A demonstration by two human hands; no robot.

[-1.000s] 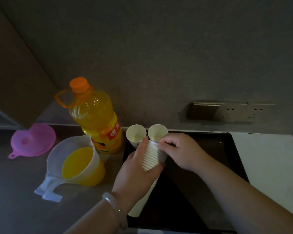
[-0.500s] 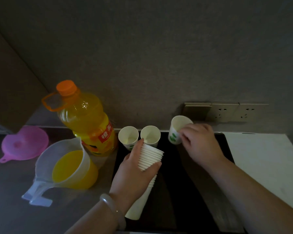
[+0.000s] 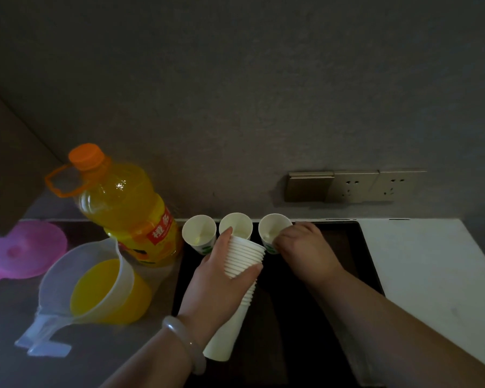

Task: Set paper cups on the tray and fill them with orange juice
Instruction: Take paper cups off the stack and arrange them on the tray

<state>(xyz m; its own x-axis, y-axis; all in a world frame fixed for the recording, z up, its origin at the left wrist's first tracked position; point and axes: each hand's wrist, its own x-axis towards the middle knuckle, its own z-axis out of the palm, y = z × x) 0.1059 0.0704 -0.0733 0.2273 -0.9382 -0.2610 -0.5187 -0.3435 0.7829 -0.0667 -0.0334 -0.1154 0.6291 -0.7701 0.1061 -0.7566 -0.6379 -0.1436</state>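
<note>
The right hand (image 3: 300,245) grip pinches the third cup (image 3: 272,231) onto the tray (image 3: 333,239); next, release it and pull another from the stack (image 3: 241,264) clasped by the left hand (image 3: 216,278).

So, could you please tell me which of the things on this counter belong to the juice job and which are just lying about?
Part of the job:
- black tray
- three paper cups standing on it
- cup stack in the left hand
- right hand on the third cup
- juice bottle
- jug of juice

Lying about:
- pink funnel
- wall sockets
</note>
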